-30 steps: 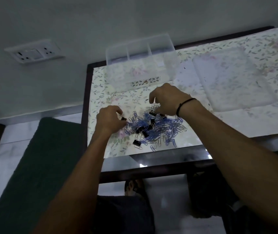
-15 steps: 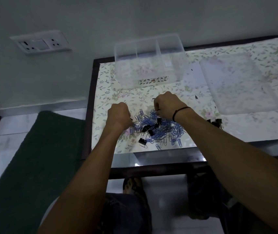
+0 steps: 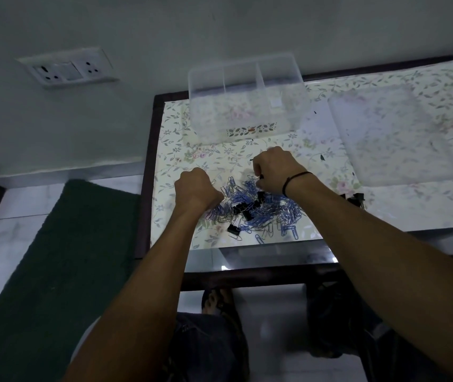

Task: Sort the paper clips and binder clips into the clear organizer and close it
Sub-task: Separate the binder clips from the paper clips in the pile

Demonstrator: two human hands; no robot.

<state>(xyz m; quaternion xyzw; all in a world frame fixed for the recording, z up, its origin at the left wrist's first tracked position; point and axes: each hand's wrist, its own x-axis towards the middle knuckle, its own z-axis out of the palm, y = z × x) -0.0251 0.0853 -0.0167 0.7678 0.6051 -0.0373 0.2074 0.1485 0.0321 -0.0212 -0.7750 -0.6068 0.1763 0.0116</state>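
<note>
Both hands, left and right, curled over the clip pile near the table's front edge; grip unclear.

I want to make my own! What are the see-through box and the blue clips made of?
The box looks like clear, smooth plastic: the flowery cloth shows right through its walls and dividers. The blue clips look like bent wire with a blue coating, probably metal underneath; some glint silvery, though it is too dim to be sure.
</note>
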